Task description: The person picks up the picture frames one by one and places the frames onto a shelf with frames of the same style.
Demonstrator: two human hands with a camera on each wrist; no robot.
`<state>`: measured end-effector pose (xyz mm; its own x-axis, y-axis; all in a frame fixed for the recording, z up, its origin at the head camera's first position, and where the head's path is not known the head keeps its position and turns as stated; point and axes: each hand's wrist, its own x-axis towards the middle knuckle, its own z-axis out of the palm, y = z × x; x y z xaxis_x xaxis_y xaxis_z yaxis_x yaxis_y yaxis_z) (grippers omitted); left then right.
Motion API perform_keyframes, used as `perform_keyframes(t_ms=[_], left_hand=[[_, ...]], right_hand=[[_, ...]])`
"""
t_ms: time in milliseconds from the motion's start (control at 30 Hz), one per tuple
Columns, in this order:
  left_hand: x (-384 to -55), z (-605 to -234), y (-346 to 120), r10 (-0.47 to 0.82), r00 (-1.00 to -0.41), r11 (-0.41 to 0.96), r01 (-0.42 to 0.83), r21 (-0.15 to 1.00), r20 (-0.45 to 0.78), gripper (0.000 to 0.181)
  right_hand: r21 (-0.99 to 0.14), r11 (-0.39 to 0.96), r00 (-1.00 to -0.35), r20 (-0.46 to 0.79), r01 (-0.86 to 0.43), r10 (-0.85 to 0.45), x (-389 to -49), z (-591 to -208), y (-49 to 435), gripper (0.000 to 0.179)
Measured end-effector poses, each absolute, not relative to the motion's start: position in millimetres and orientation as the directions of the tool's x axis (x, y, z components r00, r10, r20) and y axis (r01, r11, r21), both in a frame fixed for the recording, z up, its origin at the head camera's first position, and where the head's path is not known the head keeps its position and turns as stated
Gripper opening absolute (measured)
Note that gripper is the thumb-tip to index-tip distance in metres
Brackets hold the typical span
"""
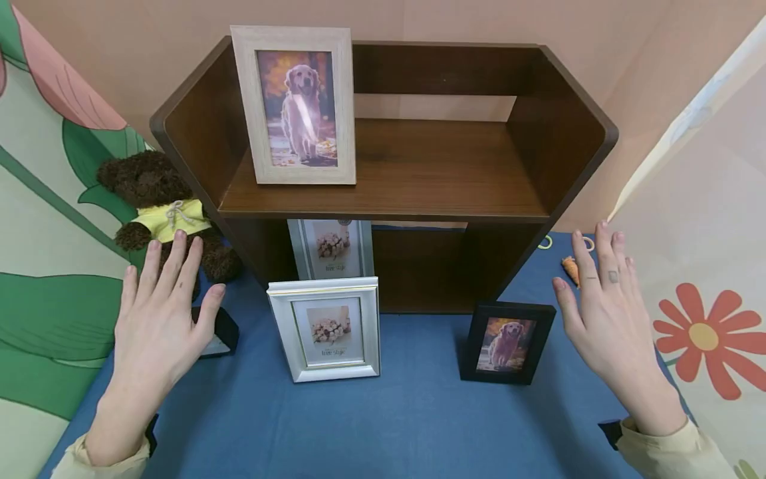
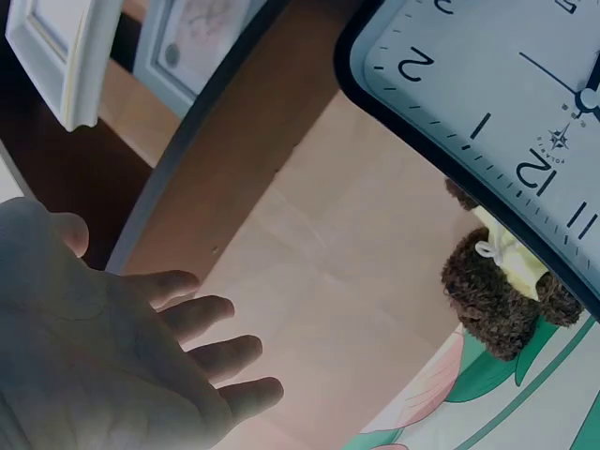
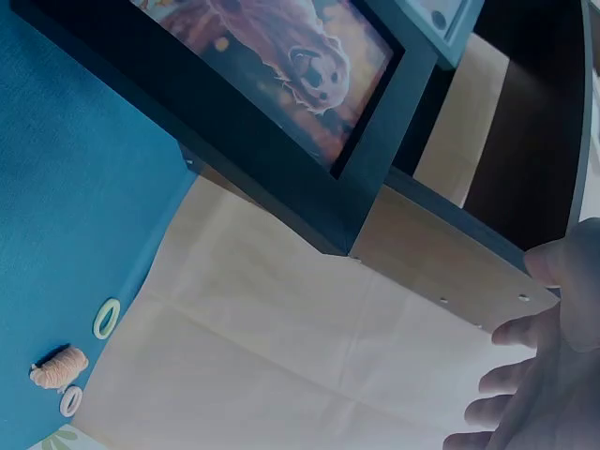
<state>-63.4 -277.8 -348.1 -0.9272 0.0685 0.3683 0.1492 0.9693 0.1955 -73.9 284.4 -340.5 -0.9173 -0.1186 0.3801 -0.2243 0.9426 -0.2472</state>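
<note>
My left hand (image 1: pixel 157 326) is spread palm down at the left, with nothing held. It overlaps a black-rimmed square clock (image 1: pixel 224 332), mostly hidden in the head view; the clock's dial (image 2: pixel 487 84) shows in the left wrist view. A brown teddy bear (image 1: pixel 170 216) in a yellow top sits just past the fingertips. My right hand (image 1: pixel 616 326) is also spread and holds nothing, right of a small black picture frame (image 1: pixel 469 342) with a dog photo. Behind its fingers lie an orange carrot-shaped thing (image 1: pixel 570 269) and small rings (image 1: pixel 545 242).
A dark brown two-tier shelf (image 1: pixel 455 166) stands at the back of the blue table (image 1: pixel 383 432). On its top tier is a whitewashed dog-photo frame (image 1: pixel 245 106). A blue-grey frame (image 1: pixel 365 246) stands in the lower tier, behind a silver-white frame (image 1: pixel 371 332) on the table.
</note>
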Motion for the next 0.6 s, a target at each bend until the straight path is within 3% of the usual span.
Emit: perform_keyframes(t_ms=[300,600], left_hand=[[-64.2,-351.2,-277.8,0.060,-0.921,0.956,0.164,0.245,0.385,0.070],[-71.4,-360.1,-268.3,0.008,-0.878,0.831,0.272,0.485,0.479,0.057]], right_hand=[[-0.275,0.928,-0.905,0.408,-0.252,-0.125,-73.5,-341.3,282.8,0.071],[-0.540,0.795,-0.942,0.316,-0.277,-0.113,-64.8,-344.0,286.6,0.074]])
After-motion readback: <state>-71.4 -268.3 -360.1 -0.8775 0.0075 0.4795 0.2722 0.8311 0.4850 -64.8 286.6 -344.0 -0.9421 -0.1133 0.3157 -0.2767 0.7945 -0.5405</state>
